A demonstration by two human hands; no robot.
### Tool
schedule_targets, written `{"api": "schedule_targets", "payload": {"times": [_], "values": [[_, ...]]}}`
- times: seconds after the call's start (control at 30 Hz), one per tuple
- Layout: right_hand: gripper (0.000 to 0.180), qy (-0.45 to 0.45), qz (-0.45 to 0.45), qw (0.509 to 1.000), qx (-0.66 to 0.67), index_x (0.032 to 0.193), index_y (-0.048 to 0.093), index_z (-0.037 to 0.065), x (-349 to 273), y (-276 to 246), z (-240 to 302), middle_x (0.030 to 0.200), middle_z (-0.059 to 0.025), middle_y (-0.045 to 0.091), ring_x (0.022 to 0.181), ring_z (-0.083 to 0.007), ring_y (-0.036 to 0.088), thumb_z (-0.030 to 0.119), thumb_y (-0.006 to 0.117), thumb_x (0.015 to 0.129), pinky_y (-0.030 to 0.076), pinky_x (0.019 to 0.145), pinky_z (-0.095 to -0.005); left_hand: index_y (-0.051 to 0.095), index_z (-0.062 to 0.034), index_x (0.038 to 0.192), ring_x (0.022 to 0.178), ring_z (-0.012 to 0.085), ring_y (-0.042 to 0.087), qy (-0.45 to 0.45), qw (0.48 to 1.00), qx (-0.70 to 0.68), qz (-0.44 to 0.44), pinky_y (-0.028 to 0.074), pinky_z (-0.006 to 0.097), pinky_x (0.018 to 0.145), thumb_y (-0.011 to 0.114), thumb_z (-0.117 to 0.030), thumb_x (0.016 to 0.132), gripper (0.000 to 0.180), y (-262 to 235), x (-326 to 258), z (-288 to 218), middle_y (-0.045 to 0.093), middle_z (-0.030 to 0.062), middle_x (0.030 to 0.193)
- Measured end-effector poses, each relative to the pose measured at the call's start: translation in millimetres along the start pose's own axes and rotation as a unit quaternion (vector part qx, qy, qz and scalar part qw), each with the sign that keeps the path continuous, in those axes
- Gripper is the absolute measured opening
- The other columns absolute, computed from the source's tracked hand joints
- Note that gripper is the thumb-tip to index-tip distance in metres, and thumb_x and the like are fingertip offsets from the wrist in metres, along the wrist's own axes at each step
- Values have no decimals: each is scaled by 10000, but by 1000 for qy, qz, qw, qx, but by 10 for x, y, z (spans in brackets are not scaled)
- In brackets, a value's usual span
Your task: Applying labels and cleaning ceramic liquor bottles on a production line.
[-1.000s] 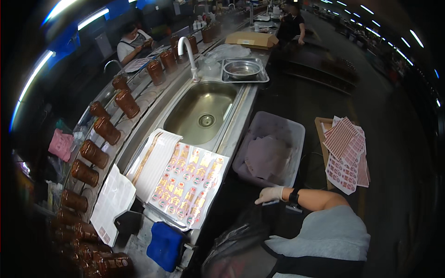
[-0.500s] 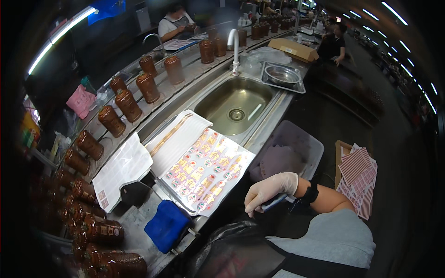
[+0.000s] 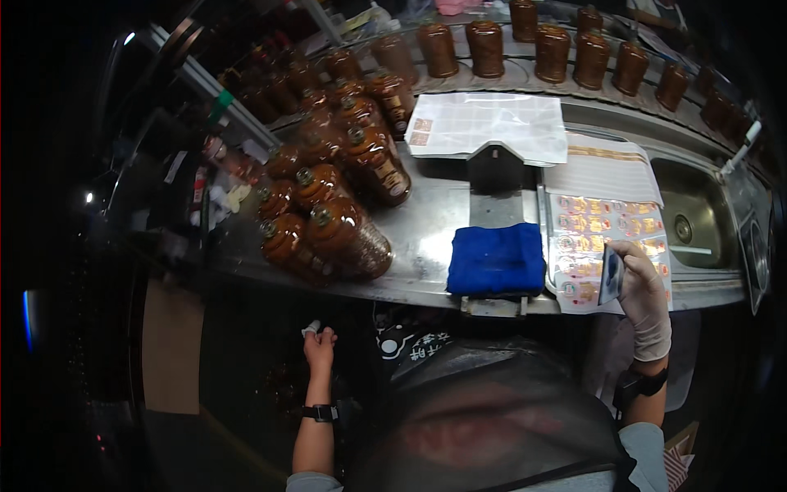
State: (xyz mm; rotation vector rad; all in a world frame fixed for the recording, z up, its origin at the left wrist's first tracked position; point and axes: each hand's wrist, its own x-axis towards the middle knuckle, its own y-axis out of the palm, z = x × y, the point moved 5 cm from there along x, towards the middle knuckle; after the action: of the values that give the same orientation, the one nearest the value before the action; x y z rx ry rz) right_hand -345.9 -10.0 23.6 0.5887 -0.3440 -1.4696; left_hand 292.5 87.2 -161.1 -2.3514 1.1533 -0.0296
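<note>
Now right hand [image 3: 643, 295] fingers grip one dark card over one label sheet [image 3: 607, 246]; left hand [image 3: 320, 344] fingers pinch one white scrap [image 3: 310, 329].

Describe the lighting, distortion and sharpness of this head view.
Head view: the steel counter is lit, with glare on the brown bottles; the area below it, around the left hand, is dark. Fisheye bends the counter edge and blackens the corners. The gloved right hand and sticker sheet look reasonably sharp.

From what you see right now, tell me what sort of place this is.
Probably a bottling or labelling line in a small factory: rows of brown bottles on a steel counter, a sheet of stickers under the gloved right hand, and a sink.
</note>
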Motion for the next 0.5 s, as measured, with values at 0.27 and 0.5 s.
{"api": "schedule_targets", "payload": {"times": [0.27, 0.5], "values": [[290, -16, 1, 998, 61, 1175, 619, -27, 277, 114, 48, 1140, -101, 649, 1067, -166, 619, 104, 571, 921, 505, 925, -306, 454, 60, 1352, 937, 112, 608, 217, 960, -151, -97, 492, 255, 874, 592, -72, 973, 425, -216, -303, -1404, 651, 90, 1032], [270, -43, -35, 996, 68, 1150, 631, -52, 377, 44, 64, 1102, -115, 676, 1042, -186, 641, 100, 558, 940, 514, 928, -319, 451, 41, 1374, 1124, 138, 542, 300, 916, -238, -121, 418, 273, 1003, 582, -95, 985, 432, -323, 71, -2564, 565, 111, 1234]]}}
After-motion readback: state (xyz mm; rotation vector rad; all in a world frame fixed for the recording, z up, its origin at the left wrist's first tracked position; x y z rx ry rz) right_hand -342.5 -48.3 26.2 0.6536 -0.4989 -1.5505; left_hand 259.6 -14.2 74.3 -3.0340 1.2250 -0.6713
